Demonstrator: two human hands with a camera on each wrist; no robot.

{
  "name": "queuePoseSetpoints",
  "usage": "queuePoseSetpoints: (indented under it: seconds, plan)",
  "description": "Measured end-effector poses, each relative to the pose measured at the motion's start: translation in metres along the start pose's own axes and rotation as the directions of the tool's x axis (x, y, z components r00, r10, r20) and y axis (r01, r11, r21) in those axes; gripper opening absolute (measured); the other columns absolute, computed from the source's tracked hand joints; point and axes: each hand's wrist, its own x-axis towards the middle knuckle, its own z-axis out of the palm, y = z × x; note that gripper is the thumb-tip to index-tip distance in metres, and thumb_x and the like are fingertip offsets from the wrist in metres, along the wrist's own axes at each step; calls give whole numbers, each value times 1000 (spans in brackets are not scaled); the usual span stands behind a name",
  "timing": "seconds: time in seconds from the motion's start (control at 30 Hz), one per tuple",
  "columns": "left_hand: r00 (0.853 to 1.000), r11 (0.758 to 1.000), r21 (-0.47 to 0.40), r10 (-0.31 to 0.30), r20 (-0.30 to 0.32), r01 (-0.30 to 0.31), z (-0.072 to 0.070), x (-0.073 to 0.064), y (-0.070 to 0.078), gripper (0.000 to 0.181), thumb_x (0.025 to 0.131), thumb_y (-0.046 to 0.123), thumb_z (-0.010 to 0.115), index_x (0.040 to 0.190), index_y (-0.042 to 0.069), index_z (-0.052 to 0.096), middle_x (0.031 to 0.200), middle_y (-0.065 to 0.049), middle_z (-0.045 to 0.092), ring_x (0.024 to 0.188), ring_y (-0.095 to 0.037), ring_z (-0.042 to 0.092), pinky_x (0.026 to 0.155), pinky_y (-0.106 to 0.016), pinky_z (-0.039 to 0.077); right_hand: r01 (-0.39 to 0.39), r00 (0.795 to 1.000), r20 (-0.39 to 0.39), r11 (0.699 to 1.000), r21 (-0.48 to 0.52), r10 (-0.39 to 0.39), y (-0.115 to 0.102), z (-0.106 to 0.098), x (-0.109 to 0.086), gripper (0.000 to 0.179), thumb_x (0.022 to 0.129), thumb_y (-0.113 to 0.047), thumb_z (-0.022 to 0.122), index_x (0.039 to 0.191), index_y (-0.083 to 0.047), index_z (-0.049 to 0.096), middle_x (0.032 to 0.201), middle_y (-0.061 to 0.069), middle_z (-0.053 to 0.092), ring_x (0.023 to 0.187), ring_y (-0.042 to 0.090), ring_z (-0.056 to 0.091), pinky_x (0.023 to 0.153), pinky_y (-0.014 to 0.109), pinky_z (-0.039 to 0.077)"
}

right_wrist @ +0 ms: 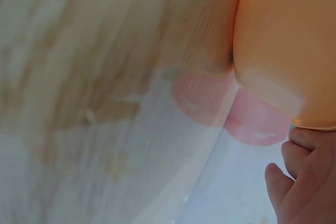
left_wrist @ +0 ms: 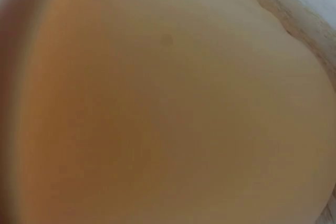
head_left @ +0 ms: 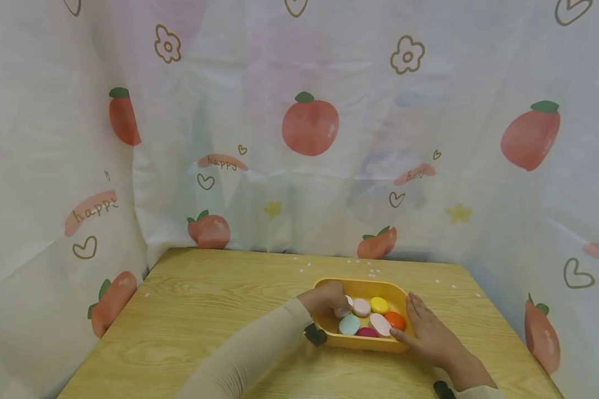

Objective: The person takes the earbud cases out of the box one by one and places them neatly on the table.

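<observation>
A yellow-orange tray [head_left: 364,344] with raised walls stands on the table and holds several smooth, rounded pieces. Among them are a yellow piece [head_left: 379,305], an orange piece [head_left: 395,320], a light blue piece [head_left: 350,325] and a magenta piece [head_left: 367,332]. My left hand [head_left: 329,297] reaches over the tray's left end, its curled fingers pinching a whitish rounded piece [head_left: 348,304], partly hidden. At the right end my right hand [head_left: 431,332] rests along the rim with fingers straight and thumb over the front corner. The tray's wall [left_wrist: 178,103] fills the left wrist view, blurred.
Small white specks [head_left: 371,271] dot the back of the wooden table [head_left: 204,299]. White curtains [head_left: 249,210] printed with fruit hang behind and on both sides. A dark wrist device [head_left: 315,334] sits at the left wrist, close to the tray's front left corner.
</observation>
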Motion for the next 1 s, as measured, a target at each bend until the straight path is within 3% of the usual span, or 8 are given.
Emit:
queuePoseSetpoints:
  seconds: [0.13,0.47,0.53,0.7,0.87,1.0]
  plan:
    - [1000,1000,6,2,3,-2,-2,0,-1,17,79,3,74,74,2,58,69,-6,54,59,-18,52,53,-27,50,0,1000,0,1000,2,0,-1,0,0,95,95,-56,53,144,18,21,153,34,14,138,51,17,108,66,20]
    - [1000,996,-85,-1,-3,1,-4,-1,0,22,82,15,78,94,4,63,82,-2,58,73,-17,55,68,-29,52,-1,1000,0,1000,-13,1,0,0,1,95,94,-56,54,144,18,22,153,33,15,138,51,18,107,66,21]
    - [1000,990,-138,4,11,-2,-4,-1,0,23,83,15,78,97,3,64,83,-3,59,74,-18,56,69,-31,53,-2,1000,-1,1000,-13,2,0,0,1,95,94,-57,54,144,18,23,153,33,15,138,51,18,108,65,21]
    - [998,951,-308,-13,53,29,-3,-3,1,29,85,12,77,107,0,63,87,-7,60,72,-22,60,67,-38,58,-6,1000,-1,1000,-12,6,1,2,0,95,94,-57,54,144,18,23,154,33,15,138,50,18,108,65,21]
    - [1000,919,-393,-11,5,13,-3,-2,-1,33,84,11,78,106,-2,57,89,-10,57,70,-23,61,63,-37,59,-6,1000,-2,1000,-8,6,1,2,1,94,95,-56,53,145,17,23,154,32,15,139,50,18,108,65,20]
    - [1000,864,-503,16,-25,-26,-6,1,-4,34,84,11,79,104,-2,55,91,-10,56,74,-21,61,65,-39,59,0,1000,-6,1000,-9,0,0,2,1,93,95,-55,54,144,18,23,153,33,16,138,51,19,107,66,21]
